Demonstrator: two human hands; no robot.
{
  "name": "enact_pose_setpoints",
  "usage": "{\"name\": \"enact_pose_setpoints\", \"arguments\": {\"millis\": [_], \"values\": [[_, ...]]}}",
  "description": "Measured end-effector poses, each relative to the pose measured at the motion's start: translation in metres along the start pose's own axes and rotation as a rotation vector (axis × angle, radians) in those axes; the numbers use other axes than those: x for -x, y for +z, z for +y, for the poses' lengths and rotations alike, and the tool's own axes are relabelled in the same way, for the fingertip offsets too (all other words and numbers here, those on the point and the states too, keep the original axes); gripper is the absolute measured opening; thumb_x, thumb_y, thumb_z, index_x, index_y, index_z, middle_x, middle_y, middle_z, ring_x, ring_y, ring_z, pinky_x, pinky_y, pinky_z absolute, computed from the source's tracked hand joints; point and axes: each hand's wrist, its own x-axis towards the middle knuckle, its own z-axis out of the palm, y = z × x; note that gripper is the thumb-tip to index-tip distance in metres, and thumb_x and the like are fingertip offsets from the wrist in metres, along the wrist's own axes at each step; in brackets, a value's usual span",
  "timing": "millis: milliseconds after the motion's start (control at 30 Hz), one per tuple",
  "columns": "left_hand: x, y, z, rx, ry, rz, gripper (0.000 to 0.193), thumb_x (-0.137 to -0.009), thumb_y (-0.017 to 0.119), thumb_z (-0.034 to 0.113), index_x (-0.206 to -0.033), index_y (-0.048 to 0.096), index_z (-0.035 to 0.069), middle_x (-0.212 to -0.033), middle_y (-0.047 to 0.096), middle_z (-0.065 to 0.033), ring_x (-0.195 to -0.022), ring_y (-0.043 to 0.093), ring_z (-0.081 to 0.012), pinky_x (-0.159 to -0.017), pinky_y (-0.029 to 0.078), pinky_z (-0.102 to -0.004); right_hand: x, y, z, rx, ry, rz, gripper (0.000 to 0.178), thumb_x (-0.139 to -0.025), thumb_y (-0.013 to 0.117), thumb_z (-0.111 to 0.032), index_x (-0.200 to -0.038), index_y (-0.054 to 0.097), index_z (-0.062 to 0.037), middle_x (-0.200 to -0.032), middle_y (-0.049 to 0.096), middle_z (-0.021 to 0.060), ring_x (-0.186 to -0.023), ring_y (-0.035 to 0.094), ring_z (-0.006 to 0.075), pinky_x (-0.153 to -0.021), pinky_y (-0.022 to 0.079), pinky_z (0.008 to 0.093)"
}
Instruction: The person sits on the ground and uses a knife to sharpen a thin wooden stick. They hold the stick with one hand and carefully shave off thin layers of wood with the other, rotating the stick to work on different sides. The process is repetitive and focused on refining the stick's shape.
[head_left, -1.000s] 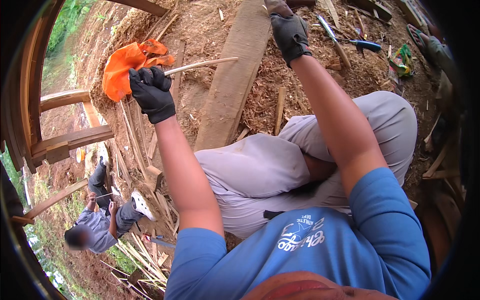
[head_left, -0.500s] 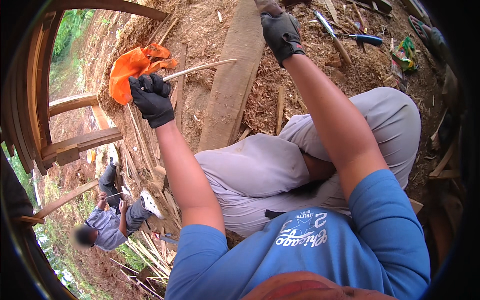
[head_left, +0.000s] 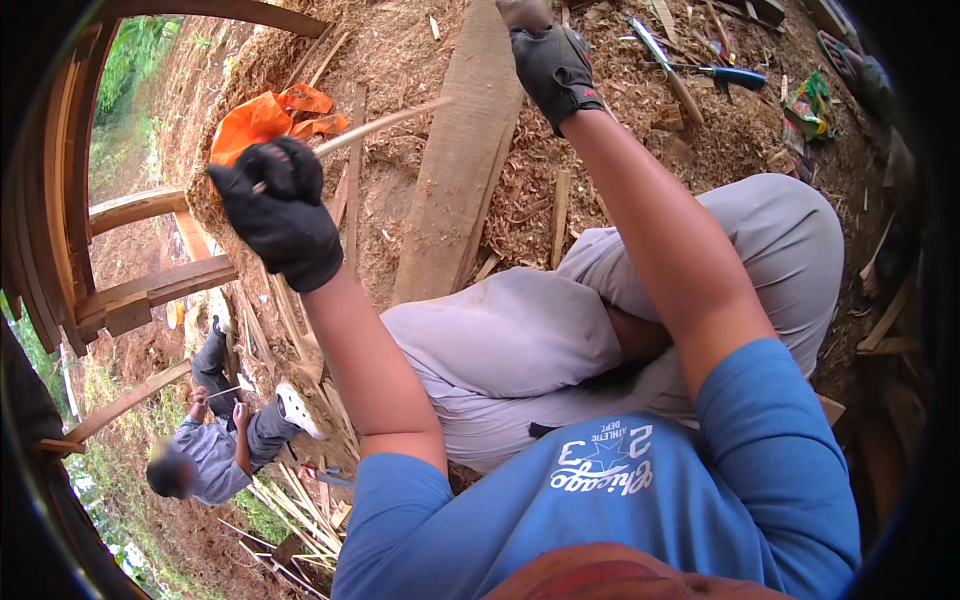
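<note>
My left hand (head_left: 280,215), in a black glove, is closed round a thin, slightly bent wooden strip (head_left: 385,122). The strip's free end points right, over a wide wooden plank (head_left: 455,160). At the top edge, past the plank's right side, my right hand (head_left: 556,72) wears a dark glove with bare fingertips. Its fingers are curled together; whatever they grip is out of sight. Just beyond my left hand lies a bright orange plastic bag or cloth (head_left: 250,125), partly covered by the glove.
Wood shavings (head_left: 630,120) cover the ground around the plank. At upper right lie a wooden-handled blade (head_left: 683,98), a blue-handled tool (head_left: 738,76) and a green-yellow packet (head_left: 810,106). Curved timber framing (head_left: 160,285) rises on the left. Another person (head_left: 215,460) sits at lower left, holding a thin stick.
My left hand has come nearer and a little left with the strip, whose tip has drawn left and slightly up. My right hand has shifted slightly left.
</note>
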Motion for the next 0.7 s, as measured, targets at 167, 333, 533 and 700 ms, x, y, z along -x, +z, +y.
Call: {"name": "enact_pose_setpoints", "arguments": {"millis": [167,333,533,700], "values": [[0.017,0.021,-0.029,-0.013,0.026,0.139,0.066,-0.109,0.030,0.063,-0.066,0.037,0.014,-0.061,0.034,0.0001,-0.056,0.035,-0.0129,-0.052,0.024,-0.0263,0.000,0.012,0.002,0.066,0.010,-0.089,0.026,-0.100,0.051,-0.021,-0.120,0.067,-0.0236,-0.097,0.075,0.0188,-0.094,0.070,0.0456,-0.084,0.056,0.0546],[0.010,0.013,0.014,0.084,0.170,-0.113,0.068,-0.106,0.024,0.068,-0.064,0.035,0.015,-0.060,0.036,-0.0005,-0.053,0.032,-0.0131,-0.049,0.021,-0.0289,0.006,0.003,-0.004,-0.021,-0.059,0.031,0.025,-0.102,0.050,-0.024,-0.121,0.066,-0.0240,-0.098,0.075,0.0185,-0.095,0.071,0.0445,-0.084,0.056,0.0537],[0.008,0.014,-0.027,-0.029,-0.089,-0.077,0.070,-0.104,0.028,0.071,-0.069,0.046,0.013,-0.062,0.040,-0.0007,-0.057,0.034,-0.0130,-0.054,0.026,-0.0295,0.003,0.004,-0.009,0.049,-0.037,-0.089,0.025,-0.101,0.051,-0.026,-0.122,0.066,-0.0254,-0.101,0.075,0.0181,-0.096,0.070,0.0451,-0.083,0.056,0.0535],[0.016,0.023,-0.004,-0.034,0.085,-0.054,0.073,-0.102,0.029,0.075,-0.067,0.044,0.012,-0.064,0.039,-0.0014,-0.055,0.031,-0.0139,-0.052,0.022,-0.0309,0.006,0.005,-0.001,-0.017,-0.068,0.008,0.026,-0.100,0.052,-0.025,-0.121,0.067,-0.0253,-0.102,0.075,0.0188,-0.097,0.070,0.0452,-0.085,0.056,0.0540]]}}
